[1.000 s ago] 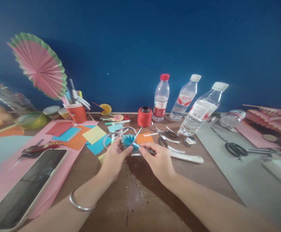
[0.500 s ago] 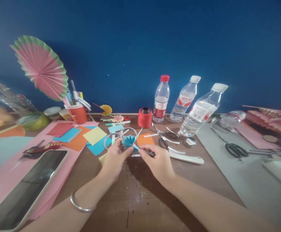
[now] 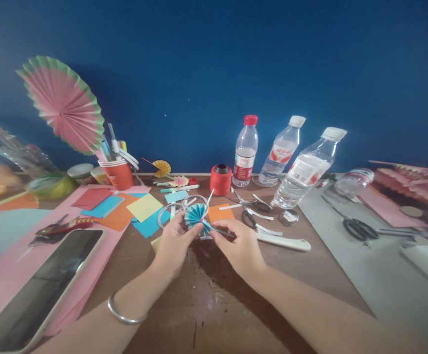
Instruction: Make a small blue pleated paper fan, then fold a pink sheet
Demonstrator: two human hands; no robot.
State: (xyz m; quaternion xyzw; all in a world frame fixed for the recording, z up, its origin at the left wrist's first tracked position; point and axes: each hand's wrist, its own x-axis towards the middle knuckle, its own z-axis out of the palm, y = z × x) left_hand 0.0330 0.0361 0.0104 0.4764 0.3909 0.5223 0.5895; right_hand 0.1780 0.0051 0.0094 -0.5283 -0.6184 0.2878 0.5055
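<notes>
A small blue pleated paper fan [image 3: 195, 214] is held up between my hands above the table. My left hand [image 3: 172, 248] pinches it near its gathered centre, thumb in front, the pleats spread out above. My right hand [image 3: 242, 250] is closed on a narrow blue folded end that runs right from the centre; the fingers partly hide it. A thin pale stick [image 3: 211, 197] slants up behind the fan. Just behind my left hand lie clear rings of tape [image 3: 162, 216]. A white-handled tool [image 3: 285, 242] lies beyond my right hand, partly covered by it.
Coloured paper squares [image 3: 145, 207], a phone [image 3: 40, 290] and a red cup of pens [image 3: 120, 174] stand or lie left. A red tape roll [image 3: 220, 181], water bottles [image 3: 246, 152], scissors [image 3: 250, 216] and white strips are behind and right. A blue wall [image 3: 184, 73] closes the back.
The blue fan shows its pleats a little wider and flatter. The folded end at my right fingers now looks thinner, turned edge-on. Both hands have hardly moved.
</notes>
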